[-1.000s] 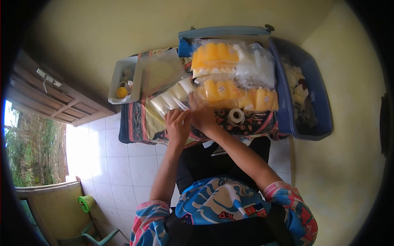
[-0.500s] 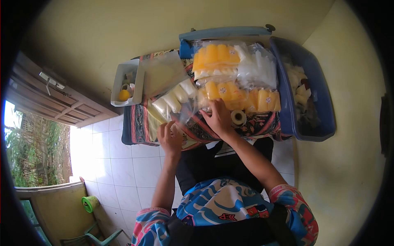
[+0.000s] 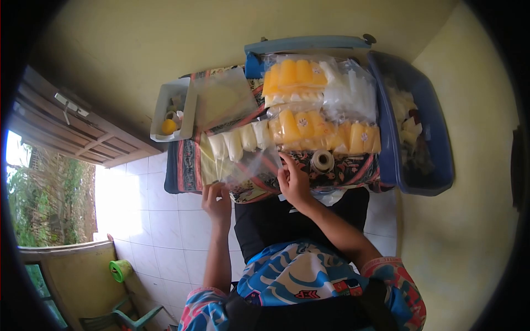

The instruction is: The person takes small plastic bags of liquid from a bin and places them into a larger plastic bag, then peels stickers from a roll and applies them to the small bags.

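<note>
A clear plastic bag (image 3: pixel 248 165) lies at the near left of the cloth-covered table, with several cream-white, sausage-shaped packets (image 3: pixel 234 144) side by side at its far end. My left hand (image 3: pixel 216 203) pinches the bag's near left corner, fingers closed. At the right corner of the bag, my right hand (image 3: pixel 292 177) has thumb and fingertips closed on the plastic. The film between my hands looks stretched out flat. Just right of my right hand stands a roll of tape (image 3: pixel 322 160). Bags of orange packets (image 3: pixel 302 128) lie beyond it.
A blue tub (image 3: pixel 425 165) with small packets inside stands at the right edge. On the left is a white container (image 3: pixel 189 118) with small items. Flat plastic sheets (image 3: pixel 223 99) lie beside it. More bagged orange packets (image 3: pixel 295 74) and clear bags (image 3: pixel 353 91) are at the back.
My right hand has drawn back from the orange packets to the bag's right corner. My left hand has moved slightly left and nearer to me. The cream packets now lie in a straighter row.
</note>
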A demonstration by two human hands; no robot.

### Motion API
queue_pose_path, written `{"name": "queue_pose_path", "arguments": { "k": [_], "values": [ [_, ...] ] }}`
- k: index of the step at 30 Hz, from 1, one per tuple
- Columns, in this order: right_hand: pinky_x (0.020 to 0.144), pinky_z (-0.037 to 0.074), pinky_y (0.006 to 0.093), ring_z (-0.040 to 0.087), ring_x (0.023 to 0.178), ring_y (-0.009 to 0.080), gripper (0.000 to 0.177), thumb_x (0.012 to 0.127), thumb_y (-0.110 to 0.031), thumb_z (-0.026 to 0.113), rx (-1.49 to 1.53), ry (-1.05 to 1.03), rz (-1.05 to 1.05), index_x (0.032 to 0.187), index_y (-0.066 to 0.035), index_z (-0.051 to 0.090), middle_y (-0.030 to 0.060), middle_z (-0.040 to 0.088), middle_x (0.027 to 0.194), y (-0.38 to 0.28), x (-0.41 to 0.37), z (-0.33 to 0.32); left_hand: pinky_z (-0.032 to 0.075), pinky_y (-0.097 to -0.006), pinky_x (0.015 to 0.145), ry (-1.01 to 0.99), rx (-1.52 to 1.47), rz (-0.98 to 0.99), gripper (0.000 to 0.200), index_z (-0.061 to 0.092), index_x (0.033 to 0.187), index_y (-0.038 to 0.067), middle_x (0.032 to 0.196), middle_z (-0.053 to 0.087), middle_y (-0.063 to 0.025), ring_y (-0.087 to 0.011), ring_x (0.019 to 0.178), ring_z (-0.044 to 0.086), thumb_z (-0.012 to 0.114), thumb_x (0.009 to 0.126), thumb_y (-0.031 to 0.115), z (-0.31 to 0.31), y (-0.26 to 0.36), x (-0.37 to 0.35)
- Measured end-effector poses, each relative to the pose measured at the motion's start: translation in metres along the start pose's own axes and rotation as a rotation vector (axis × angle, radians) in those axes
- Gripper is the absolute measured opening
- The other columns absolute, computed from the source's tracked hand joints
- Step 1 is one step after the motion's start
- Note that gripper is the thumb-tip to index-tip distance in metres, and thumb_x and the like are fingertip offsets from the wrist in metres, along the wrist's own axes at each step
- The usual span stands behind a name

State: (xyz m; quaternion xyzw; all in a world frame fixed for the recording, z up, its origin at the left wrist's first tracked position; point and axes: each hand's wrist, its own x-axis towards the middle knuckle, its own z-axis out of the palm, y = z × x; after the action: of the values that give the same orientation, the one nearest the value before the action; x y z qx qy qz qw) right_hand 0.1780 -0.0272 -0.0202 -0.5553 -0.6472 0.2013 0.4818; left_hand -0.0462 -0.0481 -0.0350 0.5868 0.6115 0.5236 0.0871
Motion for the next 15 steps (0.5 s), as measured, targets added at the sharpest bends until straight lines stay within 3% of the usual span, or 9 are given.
{"name": "queue_pose_path", "arguments": {
  "k": [5, 8, 15],
  "values": [
    [0.052, 0.045, 0.0266, 0.054, 0.053, 0.0121, 0.041, 0.087, -0.003, 0.064, 0.035, -0.07, 0.096, 0.127, -0.005, 0.056, 0.0065, 0.061, 0.076, -0.006, -0.005, -0.014, 0.047, -0.0234, 0.051, -0.043, -0.026, -0.065, 0.011, 0.066, 0.09, 0.001, 0.084, 0.06, -0.0071, -0.0118, 0.058, 0.06, 0.069, 0.081, -0.005, 0.0, 0.001, -0.022],
    [0.051, 0.045, 0.0263, 0.054, 0.053, 0.0113, 0.041, 0.085, -0.004, 0.068, 0.016, -0.063, 0.028, 0.125, -0.006, 0.058, 0.0054, 0.061, 0.077, -0.01, 0.006, -0.021, 0.049, -0.0282, 0.055, -0.015, -0.081, -0.274, 0.015, 0.065, 0.09, 0.002, 0.085, 0.06, -0.0099, -0.0162, 0.058, 0.06, 0.067, 0.078, -0.008, 0.002, 0.021, -0.015],
    [0.053, 0.048, 0.0302, 0.058, 0.057, 0.019, 0.029, 0.083, 0.0, 0.066, -0.128, -0.023, -0.268, 0.112, -0.006, 0.066, 0.0075, 0.061, 0.076, 0.006, 0.018, -0.019, 0.044, -0.0255, 0.051, -0.024, 0.054, -0.063, 0.009, 0.067, 0.089, 0.002, 0.074, 0.058, -0.006, -0.0108, 0.058, 0.053, 0.067, 0.082, -0.003, 0.0, 0.002, -0.006]
  ]
}}
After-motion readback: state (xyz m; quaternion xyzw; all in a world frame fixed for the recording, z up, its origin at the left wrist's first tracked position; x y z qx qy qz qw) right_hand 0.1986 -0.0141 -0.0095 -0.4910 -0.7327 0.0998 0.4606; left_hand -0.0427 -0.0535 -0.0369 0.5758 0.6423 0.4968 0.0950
